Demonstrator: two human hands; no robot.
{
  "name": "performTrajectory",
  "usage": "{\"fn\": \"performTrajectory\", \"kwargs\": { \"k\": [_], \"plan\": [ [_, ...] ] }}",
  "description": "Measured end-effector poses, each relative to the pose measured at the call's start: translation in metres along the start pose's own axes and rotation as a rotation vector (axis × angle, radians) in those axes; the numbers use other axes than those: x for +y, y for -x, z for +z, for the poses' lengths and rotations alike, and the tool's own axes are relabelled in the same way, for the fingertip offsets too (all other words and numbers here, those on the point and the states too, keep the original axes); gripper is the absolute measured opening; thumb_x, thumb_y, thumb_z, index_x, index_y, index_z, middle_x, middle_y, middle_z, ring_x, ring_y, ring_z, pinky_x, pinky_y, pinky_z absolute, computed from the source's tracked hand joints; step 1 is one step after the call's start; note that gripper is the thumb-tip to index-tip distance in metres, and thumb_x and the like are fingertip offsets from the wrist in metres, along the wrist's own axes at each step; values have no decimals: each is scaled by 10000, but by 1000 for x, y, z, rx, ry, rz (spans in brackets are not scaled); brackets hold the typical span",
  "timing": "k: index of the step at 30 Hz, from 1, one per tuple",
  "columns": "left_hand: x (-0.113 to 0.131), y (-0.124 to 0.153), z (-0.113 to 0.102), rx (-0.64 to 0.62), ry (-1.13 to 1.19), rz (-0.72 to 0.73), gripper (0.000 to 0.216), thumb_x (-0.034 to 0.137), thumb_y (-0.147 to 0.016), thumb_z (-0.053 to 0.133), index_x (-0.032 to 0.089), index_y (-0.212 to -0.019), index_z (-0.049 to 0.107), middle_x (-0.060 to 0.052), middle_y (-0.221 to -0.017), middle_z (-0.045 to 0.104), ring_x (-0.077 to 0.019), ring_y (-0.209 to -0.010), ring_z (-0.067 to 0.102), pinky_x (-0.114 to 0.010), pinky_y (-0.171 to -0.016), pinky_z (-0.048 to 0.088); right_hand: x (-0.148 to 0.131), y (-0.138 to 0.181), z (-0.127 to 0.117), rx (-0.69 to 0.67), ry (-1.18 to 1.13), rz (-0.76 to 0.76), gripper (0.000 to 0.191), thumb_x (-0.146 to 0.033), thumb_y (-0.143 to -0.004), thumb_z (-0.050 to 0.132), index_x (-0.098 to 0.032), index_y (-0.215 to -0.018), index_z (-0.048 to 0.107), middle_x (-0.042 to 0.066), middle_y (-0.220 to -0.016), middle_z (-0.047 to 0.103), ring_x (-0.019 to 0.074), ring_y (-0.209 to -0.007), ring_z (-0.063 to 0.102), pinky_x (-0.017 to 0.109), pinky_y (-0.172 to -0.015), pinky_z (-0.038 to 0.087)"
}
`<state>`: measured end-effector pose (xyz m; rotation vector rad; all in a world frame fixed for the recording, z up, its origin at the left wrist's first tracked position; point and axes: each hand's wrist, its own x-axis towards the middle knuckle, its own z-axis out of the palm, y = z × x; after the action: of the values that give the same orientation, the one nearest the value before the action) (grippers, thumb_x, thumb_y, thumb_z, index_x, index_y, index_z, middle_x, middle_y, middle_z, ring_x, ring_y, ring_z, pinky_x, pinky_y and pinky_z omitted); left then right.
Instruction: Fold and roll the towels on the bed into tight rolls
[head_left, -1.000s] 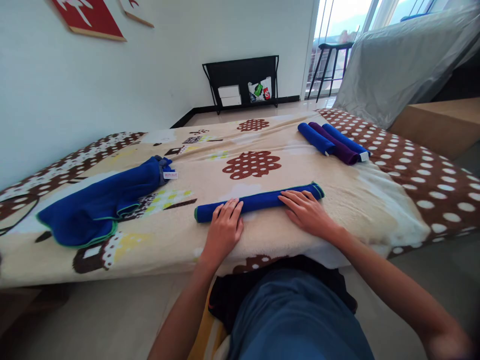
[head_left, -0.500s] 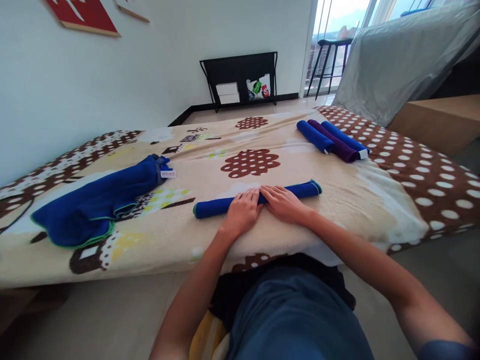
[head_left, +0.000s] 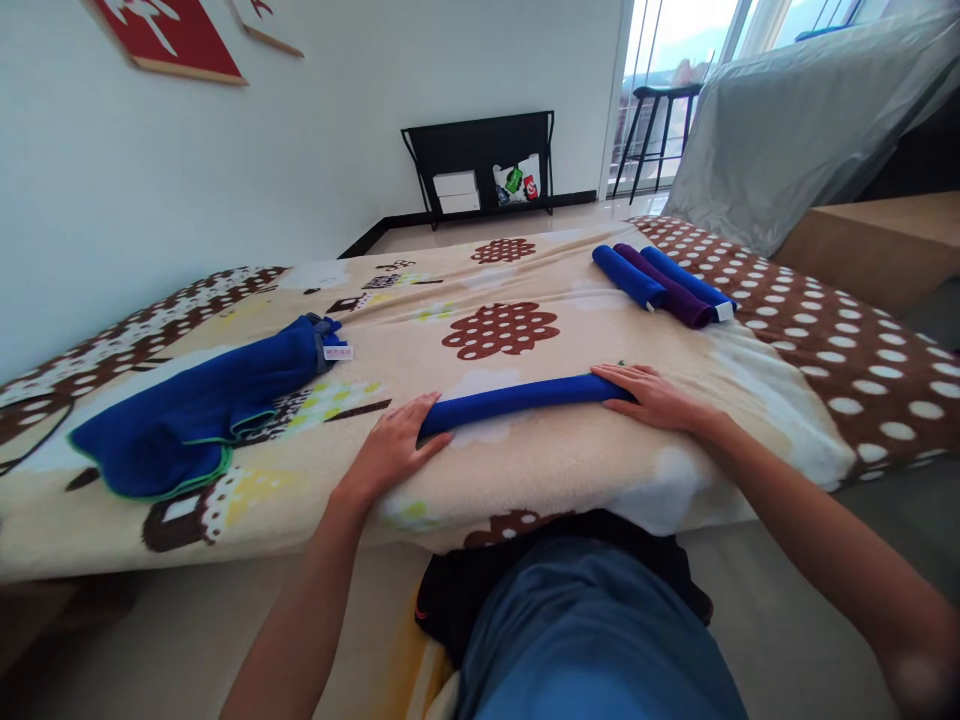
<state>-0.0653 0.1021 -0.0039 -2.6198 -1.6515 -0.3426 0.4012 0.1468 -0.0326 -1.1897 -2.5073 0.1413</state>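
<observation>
A blue towel [head_left: 517,402] rolled into a long tube lies across the near part of the bed. My left hand [head_left: 395,437] covers its left end, thumb on the near side and fingers over the top. At the right end, my right hand [head_left: 651,396] grips the roll, thumb in front and fingers over it. Both tips of the roll are mostly hidden under the hands. To the left lies a loosely spread blue cloth [head_left: 195,410] with green edging and a white label. Two blue rolls [head_left: 628,277] flank a purple roll [head_left: 666,287] at the back right.
A patterned cream and brown blanket [head_left: 502,330] covers the bed. Beyond its far edge stands a black rack [head_left: 480,150] holding white boxes and a printed bag. A plastic-covered piece of furniture [head_left: 795,130] is at the right, near a dark stool [head_left: 664,95].
My hands have moved apart from the middle of the rolled towel, the left to its left end and the right to its right end. The other cloths lie where they were.
</observation>
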Motion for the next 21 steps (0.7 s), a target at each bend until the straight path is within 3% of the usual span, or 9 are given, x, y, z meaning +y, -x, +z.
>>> {"fn": "performTrajectory", "kwargs": {
  "k": [4,7,10,13,15,17,21],
  "plan": [
    [-10,-11,0,8,37,35,599,586,-968,457,192,-1419,470,-127,-1418,571,-289,-1297,514,-468,-1135,324,2,-14,-4,-8,-6,37,570,-559,-951,515,-279,-1447,516,63,-1439,572,293,-1336,522,500,-1139,362],
    [-17,-15,0,39,-30,26,542,593,-964,456,191,-1307,574,-147,-1328,586,-325,-1235,509,-503,-1075,347,7,-23,-13,30,-28,61,477,-532,-946,522,-231,-1305,614,105,-1240,690,299,-1175,622,487,-1067,408],
    [-20,-15,-1,46,-87,-8,511,586,-964,455,198,-1251,624,-152,-1229,598,-341,-1148,522,-528,-1008,363,14,-31,-29,53,-132,169,437,-547,-924,551,-227,-1217,598,75,-996,731,253,-900,670,410,-867,490],
    [-20,-16,-3,36,-37,-3,464,541,-974,470,197,-1240,629,-137,-1186,631,-331,-1131,550,-525,-1001,358,19,-39,-49,53,-267,195,420,-595,-881,599,-233,-1094,613,16,-831,691,190,-717,608,325,-680,469],
    [-17,-17,-5,40,44,10,440,526,-966,498,200,-1227,635,-120,-1179,664,-319,-1135,577,-508,-1014,354,15,-49,-67,182,-323,170,413,-602,-853,636,-220,-1008,636,13,-816,660,177,-725,580,321,-679,471],
    [-6,-19,-7,47,158,19,442,532,-943,541,209,-1228,638,-96,-1161,701,-296,-1093,621,-465,-1005,378,3,-63,-91,394,-389,160,396,-583,-853,657,-203,-964,646,20,-844,646,170,-767,568,331,-728,497],
    [33,-28,-9,98,342,-1,453,534,-867,652,229,-1202,654,-63,-1125,742,-277,-1019,667,-418,-977,425,-42,-102,-161,725,-445,137,349,-461,-887,670,-114,-915,655,-10,-779,582,115,-780,559,332,-830,516]
  ]
}}
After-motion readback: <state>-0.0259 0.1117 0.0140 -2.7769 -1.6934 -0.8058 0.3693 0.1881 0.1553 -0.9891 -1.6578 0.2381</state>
